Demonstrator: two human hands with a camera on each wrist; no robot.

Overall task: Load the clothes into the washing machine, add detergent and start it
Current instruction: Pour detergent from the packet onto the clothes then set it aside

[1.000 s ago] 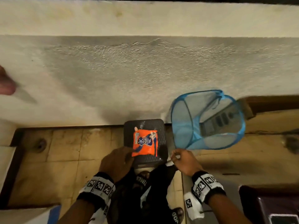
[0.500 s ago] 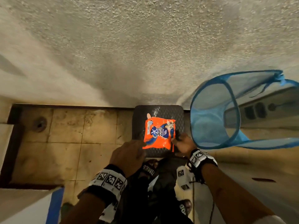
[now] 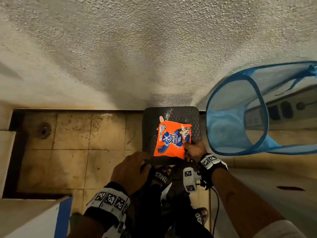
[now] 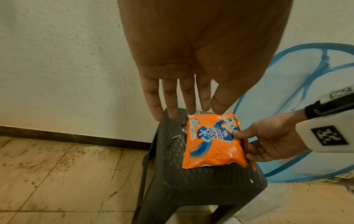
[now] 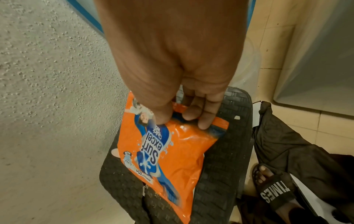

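I see the empty blue mesh laundry hamper [image 3: 240,117] beside the dark woven-pattern plastic stool [image 3: 171,112]. My right hand [image 3: 194,148] has now reached and pinches the orange detergent packet [image 3: 171,140] lying there; left hand [image 3: 130,169] hovers, fingers straight. Detergent step is starting.

The dark stool [image 3: 171,115] stands against the rough wall [image 3: 154,57] on its far side, so nothing can pass behind it. The blue mesh hamper [image 3: 236,117] crowds its right edge, where the right hand [image 3: 193,148] pinches the orange detergent packet [image 3: 171,140] on the seat. Left of the stool, open tiled floor [image 3: 77,143] gives room beside the left hand [image 3: 130,169], which hovers with straight fingers.
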